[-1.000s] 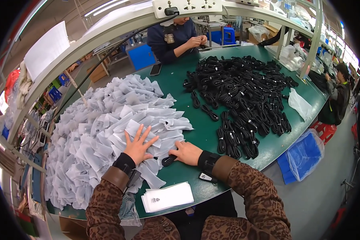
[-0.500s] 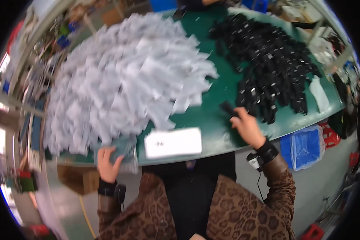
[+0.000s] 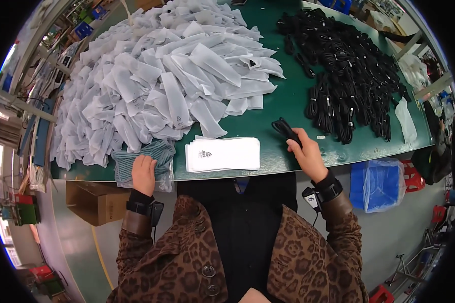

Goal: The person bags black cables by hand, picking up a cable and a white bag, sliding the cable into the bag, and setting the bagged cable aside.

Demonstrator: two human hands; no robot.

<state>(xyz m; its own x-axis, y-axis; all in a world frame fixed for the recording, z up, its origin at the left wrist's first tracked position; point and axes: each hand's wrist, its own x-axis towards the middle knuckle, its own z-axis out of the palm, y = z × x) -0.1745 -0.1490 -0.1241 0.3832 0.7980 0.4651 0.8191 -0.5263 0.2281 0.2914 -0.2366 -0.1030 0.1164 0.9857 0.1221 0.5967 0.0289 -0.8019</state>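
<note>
**Two hands at the near edge of a green bench**

At the far left, shelving and racks curve along the rim of the view, too bent and small to read. A cardboard box sits under the bench edge, partly covered by the tabletop. On the green table a large heap of white plastic bags spreads over the left half; its upper part is cut off by the top of the view and the lower layers are buried.

The left hand lies palm down on a blue-grey cloth at the near edge of the table, fingers bent over the cloth's lower part and pressing on it; whether they pinch it cannot be told. The cloth appears to sit in or on a clear bag, hard to make out.

Just right of the cloth lies a flat stack of white bags, apart from both hands.

The right hand is closed around a coiled black cable, which sticks out past the fingers toward the middle of the table; the part inside the grip is hidden. Beyond it a broad pile of black cables covers the right half of the table. A blue bin lined with clear plastic stands below the right edge
</note>
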